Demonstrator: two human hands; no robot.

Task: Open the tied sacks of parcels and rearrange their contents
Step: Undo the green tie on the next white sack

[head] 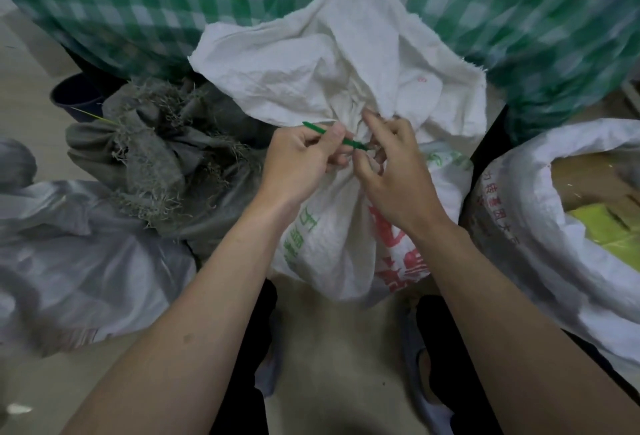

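**A:** Head view, looking straight down, and both hands are at the neck of the white woven sack (332, 227). What's the left hand (298, 161) got?

**B:** It's pinching a green tie (332, 135), thumb and curled fingers clamped on the strip, whose free end pokes up and away to the left of the grip. The other end runs right, down into the bunched throat of the sack.

**A:** And the right hand (391, 171)?

**B:** Just beside the left, on the far side of that knot. Fingers are bent, tips dug into the gathered cloth where the tie goes in. Whether it pinches the tie or only the fabric, I cannot tell; the fingertips are hidden in the folds.

**A:** So the sack's neck is cinched right between the two hands.

**B:** Yes. Above the grip the loose mouth fans out in a crumpled white ruffle; below it the sack's body bulges toward the person, with green and red print on it.

**A:** Around it?

**B:** Left of the grip, a grey frayed sack (156, 144), tied shut, with a shiny silver-grey bag (79, 261) nearer the person. Right of the grip, well apart, an open white sack (540, 213) with yellow and brown parcels (602, 213) showing inside. Beyond the hands, big green checked bags (138, 9), blurred. Everything sits on a pale floor (329, 348).
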